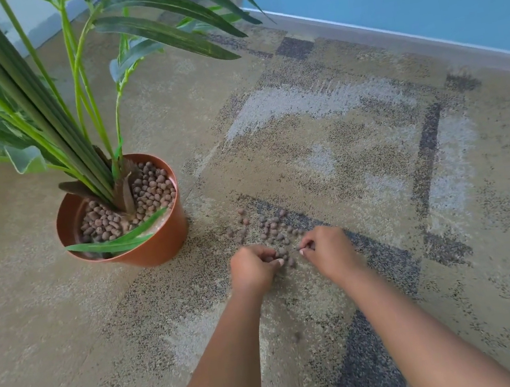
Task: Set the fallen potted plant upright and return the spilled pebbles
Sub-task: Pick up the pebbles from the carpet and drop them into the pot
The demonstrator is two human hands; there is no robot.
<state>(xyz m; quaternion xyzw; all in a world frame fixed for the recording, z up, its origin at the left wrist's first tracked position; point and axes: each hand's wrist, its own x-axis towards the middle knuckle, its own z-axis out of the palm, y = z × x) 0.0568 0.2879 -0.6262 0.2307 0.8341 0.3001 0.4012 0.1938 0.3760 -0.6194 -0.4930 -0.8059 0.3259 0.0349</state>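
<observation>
The potted plant stands upright on the carpet at the left, in an orange-brown pot [166, 238] filled with brown pebbles around its green stalks [70, 146]. Several spilled pebbles [269, 228] lie scattered on the carpet just right of the pot. My left hand [253, 269] and my right hand [329, 250] rest on the carpet at the near edge of the spill, both with fingers curled and pinching at pebbles. Whatever lies inside the curled fingers is hidden. One stray pebble [296, 337] lies nearer to me, between my forearms.
Patterned beige and dark grey carpet [340, 145] covers the floor. A blue wall with a grey skirting board [407, 42] runs along the back right. Long green leaves [169, 32] overhang the area above and left of the pot.
</observation>
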